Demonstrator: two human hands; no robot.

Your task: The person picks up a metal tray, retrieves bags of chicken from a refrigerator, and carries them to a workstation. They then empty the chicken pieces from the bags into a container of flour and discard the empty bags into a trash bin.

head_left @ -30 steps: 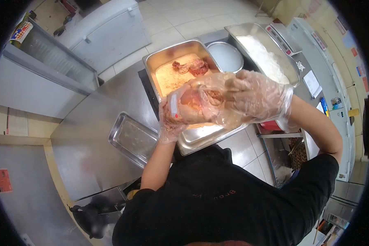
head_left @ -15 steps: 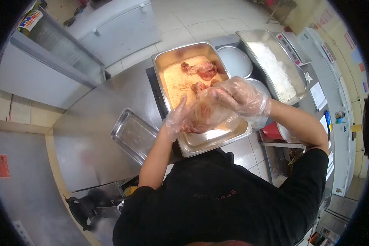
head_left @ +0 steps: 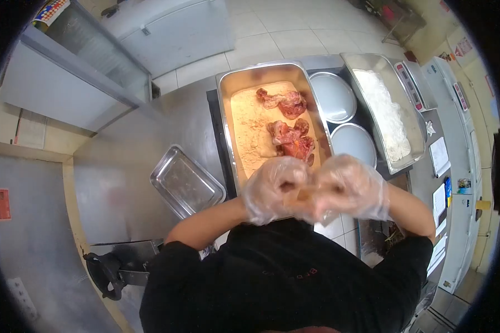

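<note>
My left hand (head_left: 275,188) and my right hand (head_left: 353,187), both in clear plastic gloves, meet over the near end of a deep metal pan (head_left: 223,111). Their fingers are curled close together around something pale and pinkish, blurred and mostly hidden. Orange-tan powder (head_left: 244,122) covers the pan's bottom. Two raw red meat pieces lie on it: a long one (head_left: 286,102) farther off and a chunkier one (head_left: 291,139) just beyond my fingers.
A shallow metal tray (head_left: 186,180) sits left on the steel table (head_left: 133,161). Right of the pan are two round grey lids (head_left: 333,97), a long pan (head_left: 347,72) of white powder (head_left: 380,105) and a scale (head_left: 414,83).
Both hands have drawn back toward my body and come together. The chunkier meat piece now shows fully in the pan. My view has shifted slightly.
</note>
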